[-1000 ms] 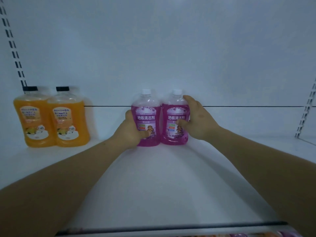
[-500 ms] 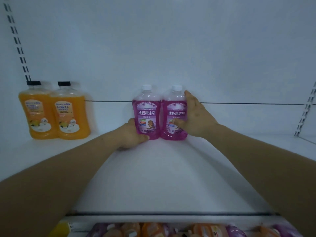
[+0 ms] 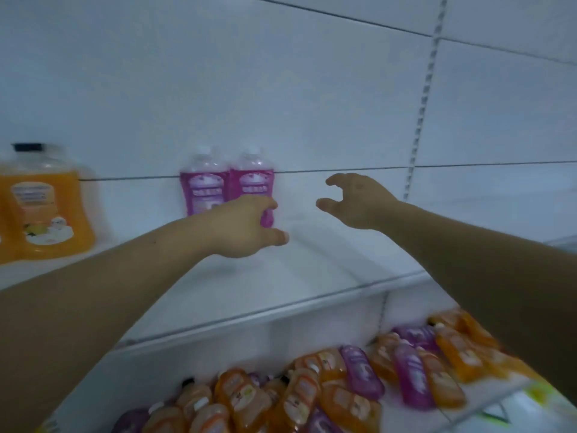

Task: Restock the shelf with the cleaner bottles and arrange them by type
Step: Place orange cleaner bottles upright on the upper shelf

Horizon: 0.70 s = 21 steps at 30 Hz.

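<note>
At 5 o'clock a heap of orange and purple cleaner bottles [image 3: 359, 379] lies below the shelf [image 3: 281, 276]; best take one colour per reach. The left hand [image 3: 246, 226], fingers loosely bent, grips nothing. The right hand [image 3: 356, 201] is half-open and empty. Farther back, two purple bottles [image 3: 206, 189] stand touching at 11 o'clock and orange bottles [image 3: 46, 207] at 9; set each new one beside its match.

The white shelf [image 3: 327, 267] carries two upright purple bottles [image 3: 204, 189] touching at the back wall, and orange bottles [image 3: 46, 207] standing well apart at left
</note>
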### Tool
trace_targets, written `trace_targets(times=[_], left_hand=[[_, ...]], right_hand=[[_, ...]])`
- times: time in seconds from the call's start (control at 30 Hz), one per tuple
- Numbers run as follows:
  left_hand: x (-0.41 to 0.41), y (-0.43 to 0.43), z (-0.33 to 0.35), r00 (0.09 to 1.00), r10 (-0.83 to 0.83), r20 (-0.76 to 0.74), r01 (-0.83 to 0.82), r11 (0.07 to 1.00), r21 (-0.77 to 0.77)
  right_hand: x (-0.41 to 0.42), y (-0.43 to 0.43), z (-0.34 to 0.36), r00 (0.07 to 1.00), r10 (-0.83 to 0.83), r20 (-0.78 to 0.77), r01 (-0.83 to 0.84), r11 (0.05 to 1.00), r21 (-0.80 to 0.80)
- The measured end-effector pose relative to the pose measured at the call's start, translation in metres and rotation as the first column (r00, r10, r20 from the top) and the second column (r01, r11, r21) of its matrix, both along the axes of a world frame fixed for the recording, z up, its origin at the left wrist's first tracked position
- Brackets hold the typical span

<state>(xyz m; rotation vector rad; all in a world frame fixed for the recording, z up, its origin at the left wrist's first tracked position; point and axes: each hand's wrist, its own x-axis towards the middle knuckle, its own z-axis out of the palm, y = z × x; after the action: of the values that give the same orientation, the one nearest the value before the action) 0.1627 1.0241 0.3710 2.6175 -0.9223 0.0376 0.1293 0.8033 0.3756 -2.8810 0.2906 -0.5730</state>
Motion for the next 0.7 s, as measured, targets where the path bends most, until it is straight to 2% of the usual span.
trace_targets(times=[0.07, 0.17, 0.47, 0.57, 0.7], left_hand=[[-0.02, -0.022, -0.007, 0.996, -0.091, -0.009, 0.091, 0.994, 0.056], [-0.054, -0.056, -0.017, 0.977, -0.214, -0.022, 0.215, 0.975, 0.05], [-0.145, -0.179, -0.052, 0.875, -0.483, -0.008, 0.481, 0.87, 0.108], [-0.171, -0.235, -0.082, 0.853, -0.52, -0.05, 0.522, 0.844, 0.127], [-0.193, -0.311, -0.134, 0.845, -0.491, -0.211, 0.524, 0.84, 0.142]], right_hand=[[-0.029, -0.016, -0.009, 0.997, -0.07, -0.014, 0.07, 0.997, -0.019], [-0.075, -0.046, -0.021, 0.986, -0.163, -0.023, 0.162, 0.987, -0.023], [-0.189, -0.167, -0.063, 0.94, -0.341, -0.018, 0.341, 0.934, 0.104], [-0.224, -0.216, -0.087, 0.925, -0.366, -0.1, 0.377, 0.918, 0.127], [-0.268, -0.28, -0.138, 0.884, -0.38, -0.272, 0.428, 0.892, 0.143]])
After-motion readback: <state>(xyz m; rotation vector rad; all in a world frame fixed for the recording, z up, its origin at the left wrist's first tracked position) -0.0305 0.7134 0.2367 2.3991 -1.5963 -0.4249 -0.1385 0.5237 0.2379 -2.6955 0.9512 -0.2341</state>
